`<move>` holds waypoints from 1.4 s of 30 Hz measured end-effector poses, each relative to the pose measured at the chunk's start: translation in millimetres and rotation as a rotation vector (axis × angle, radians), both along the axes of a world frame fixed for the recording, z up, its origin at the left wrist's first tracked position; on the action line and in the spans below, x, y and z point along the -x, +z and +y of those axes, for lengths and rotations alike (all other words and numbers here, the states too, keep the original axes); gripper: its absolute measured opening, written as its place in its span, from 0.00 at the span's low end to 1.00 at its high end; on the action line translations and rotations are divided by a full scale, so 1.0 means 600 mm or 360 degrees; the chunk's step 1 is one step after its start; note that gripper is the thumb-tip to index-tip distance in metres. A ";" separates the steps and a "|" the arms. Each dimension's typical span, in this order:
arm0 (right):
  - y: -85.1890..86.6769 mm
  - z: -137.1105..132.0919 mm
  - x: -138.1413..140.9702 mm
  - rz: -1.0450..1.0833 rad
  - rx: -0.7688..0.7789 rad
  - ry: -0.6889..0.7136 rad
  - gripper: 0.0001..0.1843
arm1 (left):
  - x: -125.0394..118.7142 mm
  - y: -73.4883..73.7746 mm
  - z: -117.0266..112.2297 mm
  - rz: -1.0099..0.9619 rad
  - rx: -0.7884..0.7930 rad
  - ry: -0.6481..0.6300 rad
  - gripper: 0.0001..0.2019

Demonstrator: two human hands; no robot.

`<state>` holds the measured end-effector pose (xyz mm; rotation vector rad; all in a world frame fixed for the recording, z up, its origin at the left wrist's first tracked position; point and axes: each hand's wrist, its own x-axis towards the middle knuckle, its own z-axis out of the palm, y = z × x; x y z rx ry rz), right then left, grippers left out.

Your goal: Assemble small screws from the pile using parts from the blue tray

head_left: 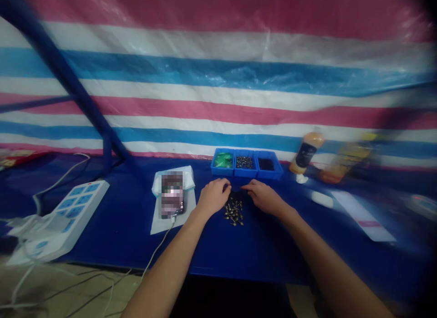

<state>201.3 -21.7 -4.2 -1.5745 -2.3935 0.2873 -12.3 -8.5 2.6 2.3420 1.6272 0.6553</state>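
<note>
Pile of small metal parts point(234, 213) mid-bench, between the bins and the front edge of the bench point(252, 259). Left hand point(215, 194) at the pile's upper left, fingers curled in; can't tell if they grip anything. Right hand point(264, 195) at upper right, fingers bent, tips pointing at the left hand; can't tell if they pinch a part. Hands apart, dark patch between them too unclear to ID.

Three blue bins along the back edge, side by side: left one point(223, 172) has green stuff, middle one point(244, 172) small metallic pieces, right one point(269, 175) dark contents.

Toward the left end: phone, pixelated point(172, 195), cable plugged in; power strip point(80, 202) farther left. Toward the right end, blurred: two bottles point(305, 156) near the back edge.
</note>
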 end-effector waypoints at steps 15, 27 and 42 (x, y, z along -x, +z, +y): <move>-0.014 -0.002 -0.017 0.0439 -0.0056 0.0094 0.09 | -0.011 0.010 -0.012 -0.0107 -0.0002 -0.0196 0.12; -0.012 0.002 -0.035 0.1148 0.0378 -0.0094 0.12 | -0.010 0.013 -0.013 -0.0171 0.0006 -0.0246 0.12; -0.006 0.007 -0.050 0.0912 -0.0140 -0.0746 0.10 | -0.007 0.008 -0.009 -0.0155 0.0016 -0.0268 0.11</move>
